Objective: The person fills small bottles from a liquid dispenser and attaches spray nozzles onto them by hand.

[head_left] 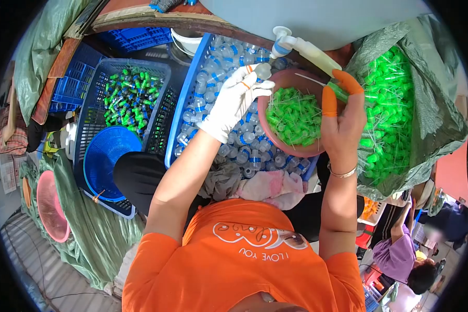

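My left hand (233, 100), in a white glove, grips a small clear plastic bottle (263, 70) between thumb and fingers, just below a white tap (309, 52). My right hand (342, 117), with orange finger cots on thumb and forefinger, pinches a green pump cap (338, 92) whose thin white tube points left. Beneath it sits a pink bowl (263, 124) filled with similar green caps with tubes. The bowl rests over a blue crate (174, 122) full of clear bottles with blue bands.
On the right, a green sack (437, 125) holds many more green caps. A grey crate (164, 70) at left contains capped green bottles, with a blue basket (112, 161) in front. A grey tank (317, 21) stands ahead. Another person (400, 255) is at lower right.
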The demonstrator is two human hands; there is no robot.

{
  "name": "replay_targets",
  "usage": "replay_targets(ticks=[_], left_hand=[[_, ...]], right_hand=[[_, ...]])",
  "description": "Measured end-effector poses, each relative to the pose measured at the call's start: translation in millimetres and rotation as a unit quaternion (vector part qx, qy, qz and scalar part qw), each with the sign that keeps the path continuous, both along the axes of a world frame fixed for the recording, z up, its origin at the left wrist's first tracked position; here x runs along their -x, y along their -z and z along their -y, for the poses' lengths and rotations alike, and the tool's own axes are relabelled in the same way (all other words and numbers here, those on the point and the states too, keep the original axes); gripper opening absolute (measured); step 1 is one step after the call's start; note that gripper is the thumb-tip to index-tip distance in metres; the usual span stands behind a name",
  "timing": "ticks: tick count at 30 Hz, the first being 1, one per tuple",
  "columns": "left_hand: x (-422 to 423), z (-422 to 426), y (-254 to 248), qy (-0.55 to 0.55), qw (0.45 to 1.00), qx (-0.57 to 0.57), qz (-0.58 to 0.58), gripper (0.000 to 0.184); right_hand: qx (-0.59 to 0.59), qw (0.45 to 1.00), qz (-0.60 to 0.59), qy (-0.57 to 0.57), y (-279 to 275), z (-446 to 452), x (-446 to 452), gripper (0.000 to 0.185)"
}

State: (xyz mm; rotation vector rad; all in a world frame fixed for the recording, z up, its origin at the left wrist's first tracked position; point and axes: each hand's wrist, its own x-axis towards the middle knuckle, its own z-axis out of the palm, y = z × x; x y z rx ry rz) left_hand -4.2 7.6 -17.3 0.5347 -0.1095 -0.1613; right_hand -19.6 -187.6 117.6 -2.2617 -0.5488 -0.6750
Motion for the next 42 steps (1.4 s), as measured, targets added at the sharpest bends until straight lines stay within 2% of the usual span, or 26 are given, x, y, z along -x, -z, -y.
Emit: replay_targets(ticks=[5,12,21,39,42], left_hand=[[-6.6,0.4,-9.5,-0.016,0.999,-0.030,-0.027,0.037],[-5.0,6.4,-26.2,-0.033,0.991,-0.118,0.051,0.040],[-6.5,6.7,-24.8,-0.025,0.993,-0.105,0.038,0.044],[-5.9,8.7,-28.3,-0.038,0.993,-0.104,0.028,0.040],[-6.5,8.1,-28.4,-0.037,0.992,-0.113,0.031,0.040]], right_hand=[[-0.009,1.000,-0.005,0.001,-5.6,-5.7,2.4,0.032],[0.057,0.998,-0.017,0.013,4.0,1.8,-0.5,0.030],[0.043,0.999,-0.015,0.002,7.7,3.4,-3.6,0.029],[0.038,0.999,-0.019,0.003,6.9,4.1,-4.0,0.027],[0.050,0.999,0.005,-0.002,8.3,5.3,-5.4,0.032]])
